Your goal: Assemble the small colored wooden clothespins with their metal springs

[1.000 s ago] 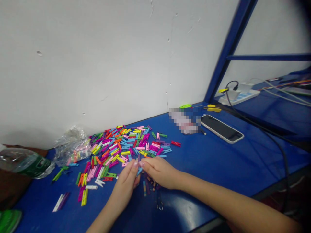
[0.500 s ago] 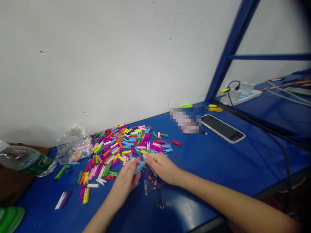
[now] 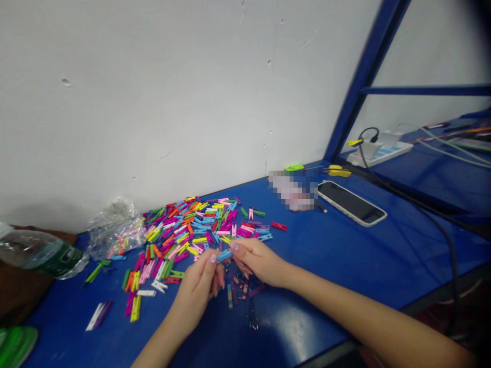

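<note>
1. The left hand [image 3: 197, 283] pinches one end of a light-blue clothespin [image 3: 224, 255] between thumb and fingers.
2. The right hand [image 3: 259, 263] grips the opposite end by thumb and fingertips, so the clothespin spans the gap between the two thumbs, above the blue desk [image 3: 307, 255] and at the near edge of the pile.
3. That pile of clothespins [image 3: 199, 222], in pink, yellow, green, orange, purple, white and blue, spreads beyond the hands toward the wall [image 3: 172, 102].
4. Small dark and tan-marked pieces [image 3: 244, 291] lie just below the right hand; their exact form is too blurred to tell.
5. A crumpled clear bag [image 3: 117, 230] touches the pile's left side, with a plastic bottle [image 3: 42, 253] beside it.
6. A phone [image 3: 352, 203] lies face up, well to the right of the pile.
</note>
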Available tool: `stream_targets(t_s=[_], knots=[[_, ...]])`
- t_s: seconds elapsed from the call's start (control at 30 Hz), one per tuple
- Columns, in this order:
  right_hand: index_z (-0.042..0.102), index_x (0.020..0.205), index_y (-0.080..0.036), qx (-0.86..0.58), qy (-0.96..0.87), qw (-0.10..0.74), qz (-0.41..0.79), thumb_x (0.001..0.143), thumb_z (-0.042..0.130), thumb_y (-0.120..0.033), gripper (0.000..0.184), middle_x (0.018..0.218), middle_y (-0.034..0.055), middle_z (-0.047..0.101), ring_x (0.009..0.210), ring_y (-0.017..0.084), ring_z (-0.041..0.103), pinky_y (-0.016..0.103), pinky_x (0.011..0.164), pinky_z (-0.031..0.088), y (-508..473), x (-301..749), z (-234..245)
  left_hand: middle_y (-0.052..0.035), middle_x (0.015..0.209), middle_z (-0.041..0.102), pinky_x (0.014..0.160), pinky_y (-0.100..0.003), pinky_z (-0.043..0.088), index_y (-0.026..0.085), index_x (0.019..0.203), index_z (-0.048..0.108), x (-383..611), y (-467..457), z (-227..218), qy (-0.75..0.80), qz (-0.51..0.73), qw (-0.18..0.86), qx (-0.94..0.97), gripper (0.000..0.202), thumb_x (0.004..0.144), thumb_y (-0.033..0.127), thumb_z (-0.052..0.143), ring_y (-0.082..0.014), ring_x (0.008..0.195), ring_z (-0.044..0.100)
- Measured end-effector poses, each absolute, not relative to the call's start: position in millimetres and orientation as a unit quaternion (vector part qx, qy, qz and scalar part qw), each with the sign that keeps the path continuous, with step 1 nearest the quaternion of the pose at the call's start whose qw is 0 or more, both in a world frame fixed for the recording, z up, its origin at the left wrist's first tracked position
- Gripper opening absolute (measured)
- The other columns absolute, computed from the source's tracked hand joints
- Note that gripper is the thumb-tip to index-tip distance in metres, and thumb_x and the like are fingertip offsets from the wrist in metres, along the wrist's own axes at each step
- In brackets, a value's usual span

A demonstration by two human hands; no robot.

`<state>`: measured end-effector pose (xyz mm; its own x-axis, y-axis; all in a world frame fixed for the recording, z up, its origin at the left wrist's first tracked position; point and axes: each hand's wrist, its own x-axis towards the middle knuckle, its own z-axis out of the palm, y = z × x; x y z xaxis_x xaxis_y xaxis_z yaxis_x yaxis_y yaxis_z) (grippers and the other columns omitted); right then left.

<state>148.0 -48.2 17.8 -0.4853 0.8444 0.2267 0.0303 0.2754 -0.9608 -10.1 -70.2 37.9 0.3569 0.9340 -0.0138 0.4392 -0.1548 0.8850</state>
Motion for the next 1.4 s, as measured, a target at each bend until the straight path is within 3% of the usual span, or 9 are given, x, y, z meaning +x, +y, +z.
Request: stream_targets(t_s=[0.2,0.4,0.7,0.97,1.4], knots=[[0.038,0.058,-0.016,-0.309,-0.749,0.385,0.442,0.085,0.020,-0.051,0.047,0.052,-0.0042,0.037,0.047,0.008,0.036,0.019,0.047,0.029,-48.6,153.3,24.8,0.0034,0.050,0.044,0.051,-0.021,0.030,0.018,0.057,0.044,-13.6,-70.7,38.9,0.489,0.291,0.342,0.748,0.036,0.086,0.032,0.026,-0.0114,0.049,0.043],[0.046,0.087,-0.017,-0.325,-0.784,0.365,0.383,0.087,0.027,-0.041,0.030,0.061,-0.0034,0.046,0.056,0.009,0.044,0.020,0.054,0.033,-51.4,155.9,31.8,0.0041,0.051,0.044,0.051,-0.021,0.030,0.019,0.056,0.042,-15.7,-69.4,40.9,0.480,0.291,0.299,0.772,0.035,0.086,0.029,0.027,-0.0110,0.048,0.042],[0.036,0.078,-0.019,-0.293,-0.742,0.360,0.484,0.087,0.024,-0.043,0.028,0.056,-0.0050,0.043,0.046,0.009,0.043,0.019,0.046,0.036,-56.2,152.5,22.7,0.0030,0.050,0.043,0.055,-0.023,0.031,0.019,0.055,0.040,-14.3,-67.8,35.0,0.466,0.280,0.376,0.751,0.039,0.086,0.036,0.024,-0.0123,0.052,0.043],[0.033,0.078,-0.019,-0.287,-0.719,0.367,0.517,0.086,0.023,-0.047,0.031,0.052,-0.0059,0.040,0.041,0.008,0.041,0.018,0.040,0.036,-55.7,149.9,11.0,0.0029,0.050,0.044,0.051,-0.023,0.031,0.018,0.059,0.041,-10.0,-68.7,31.7,0.436,0.298,0.479,0.701,0.040,0.086,0.041,0.023,-0.0113,0.049,0.041],[0.032,0.079,-0.019,-0.279,-0.717,0.364,0.525,0.084,0.024,-0.050,0.033,0.054,-0.0058,0.039,0.042,0.008,0.040,0.018,0.039,0.034,-58.4,148.5,12.9,0.0048,0.048,0.045,0.044,-0.021,0.030,0.018,0.067,0.042,-10.3,-72.1,23.5,0.406,0.319,0.547,0.659,0.038,0.084,0.047,0.024,-0.0085,0.041,0.038]])
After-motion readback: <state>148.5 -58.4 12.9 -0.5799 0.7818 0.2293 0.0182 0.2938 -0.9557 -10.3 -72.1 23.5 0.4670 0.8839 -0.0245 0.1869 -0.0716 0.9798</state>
